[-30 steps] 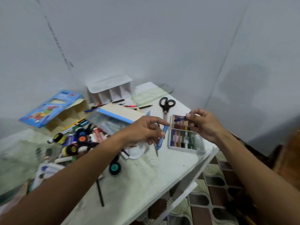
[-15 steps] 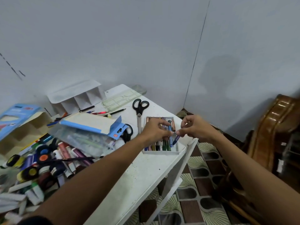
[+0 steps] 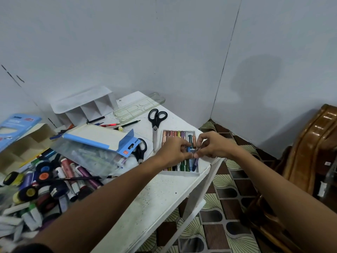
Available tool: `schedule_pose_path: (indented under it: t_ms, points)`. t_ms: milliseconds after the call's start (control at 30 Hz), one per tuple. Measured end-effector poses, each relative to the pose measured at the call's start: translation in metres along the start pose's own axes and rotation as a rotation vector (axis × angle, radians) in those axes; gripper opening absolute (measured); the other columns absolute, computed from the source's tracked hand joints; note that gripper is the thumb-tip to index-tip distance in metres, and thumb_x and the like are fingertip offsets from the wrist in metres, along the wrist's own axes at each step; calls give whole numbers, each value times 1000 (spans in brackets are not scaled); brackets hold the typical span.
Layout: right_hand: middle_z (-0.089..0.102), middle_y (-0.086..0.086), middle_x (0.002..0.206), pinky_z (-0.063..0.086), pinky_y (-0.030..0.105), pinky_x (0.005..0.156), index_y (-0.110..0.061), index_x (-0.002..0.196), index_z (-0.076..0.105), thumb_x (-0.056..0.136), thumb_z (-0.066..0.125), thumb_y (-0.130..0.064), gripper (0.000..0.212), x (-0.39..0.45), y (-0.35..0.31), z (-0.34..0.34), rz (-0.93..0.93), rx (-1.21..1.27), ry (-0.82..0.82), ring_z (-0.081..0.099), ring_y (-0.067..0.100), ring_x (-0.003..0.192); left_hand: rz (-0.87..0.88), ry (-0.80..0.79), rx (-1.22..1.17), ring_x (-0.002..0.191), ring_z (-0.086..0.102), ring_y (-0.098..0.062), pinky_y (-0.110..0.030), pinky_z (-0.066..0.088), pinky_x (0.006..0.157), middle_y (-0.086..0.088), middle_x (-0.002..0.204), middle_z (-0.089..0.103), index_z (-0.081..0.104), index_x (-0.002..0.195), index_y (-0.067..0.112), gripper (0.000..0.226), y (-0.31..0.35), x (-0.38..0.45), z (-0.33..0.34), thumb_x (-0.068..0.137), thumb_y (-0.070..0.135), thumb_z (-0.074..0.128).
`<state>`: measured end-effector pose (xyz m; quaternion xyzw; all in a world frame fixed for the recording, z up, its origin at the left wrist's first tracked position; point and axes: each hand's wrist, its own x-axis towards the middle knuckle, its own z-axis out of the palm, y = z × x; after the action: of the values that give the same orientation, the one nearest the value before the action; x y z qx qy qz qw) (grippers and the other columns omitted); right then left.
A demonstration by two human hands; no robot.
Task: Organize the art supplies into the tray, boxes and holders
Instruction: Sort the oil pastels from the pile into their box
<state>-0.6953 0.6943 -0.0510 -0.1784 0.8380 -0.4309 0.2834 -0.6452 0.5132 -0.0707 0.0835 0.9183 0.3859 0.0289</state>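
Taking the crayon tray (image 3: 179, 172) as landmark, near to far: it sits at the near right corner of the white table (image 3: 145, 207), probably so both hands can work over it; left of it and nearer lies a heap of paint tubes (image 3: 54, 179), still unsorted. Over the tray's right half the left hand (image 3: 173, 150) and right hand (image 3: 213, 145) meet, fingertips curled together, pinching a blue crayon (image 3: 189, 152), apparently to seat it in a slot beside its neighbours; whether each hand grips a separate stick I cannot tell. Just beyond the tray lie black scissors (image 3: 156, 121); farther back, a clear ruler case (image 3: 138, 107) and a white divided holder (image 3: 85, 106), against the wall.
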Motion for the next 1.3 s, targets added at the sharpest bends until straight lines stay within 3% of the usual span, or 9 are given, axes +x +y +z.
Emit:
schedule_pose_path:
  t_ms: [100,233,333,467,633,833,933,1067,1300]
  points:
    - [68,13,70,47,29,51,3,87,61,73,82,-7,28,-2,7,1,-31,64,-19,54,23,57,70,19,30,68,64,-11,-19,50,63,0,77,68,68,119,6,43,-2,-2,2,82,25,78]
    - [66,17,70,51,32,56,-2,89,68,80,76,-4,12,-3,10,-1,-49,131,-19,59,28,61,201,51,116,85,60,-13,-30,52,75,-1,94,69,72,110,11,33,-9,-7,-2,82,28,76]
    - [66,13,68,52,31,56,-6,85,71,81,75,-6,6,-1,11,3,-45,144,31,61,26,61,322,5,269,109,49,-12,-32,42,89,1,113,66,74,109,17,30,-18,-10,-6,85,35,72]
    - [66,5,71,53,27,59,-1,89,69,80,75,-6,12,0,10,9,-26,95,124,63,15,63,385,-14,350,119,46,-14,-39,36,97,2,126,64,72,113,19,34,-24,-14,-4,86,40,69]
    - [65,3,71,50,27,56,-5,86,65,80,76,-6,13,3,11,12,6,59,183,62,14,61,416,35,371,122,47,-18,-43,36,99,1,127,64,73,111,17,34,-26,-14,2,85,39,71]
    - [66,14,71,55,33,52,-5,86,57,81,73,2,18,-1,8,14,88,134,148,62,22,57,562,75,464,109,55,-20,-45,47,85,2,109,70,75,101,18,32,-32,-16,5,85,43,62]
    - [67,20,70,53,31,48,-5,86,55,80,74,2,21,-1,5,14,119,133,139,62,26,53,606,43,514,118,51,-21,-44,46,90,2,116,68,74,104,19,37,-34,-19,2,90,44,51]
    - [67,21,65,51,26,43,-3,87,53,77,76,3,26,0,1,12,192,180,124,62,25,47,648,-27,536,123,50,-21,-45,44,96,3,119,68,71,112,17,35,-37,-21,0,91,39,52]
    - [69,21,67,55,28,45,-3,83,55,73,78,3,26,2,1,10,265,232,126,67,26,53,676,-82,572,126,46,-24,-45,41,99,-2,128,63,68,117,19,41,-40,-24,-4,93,44,47]
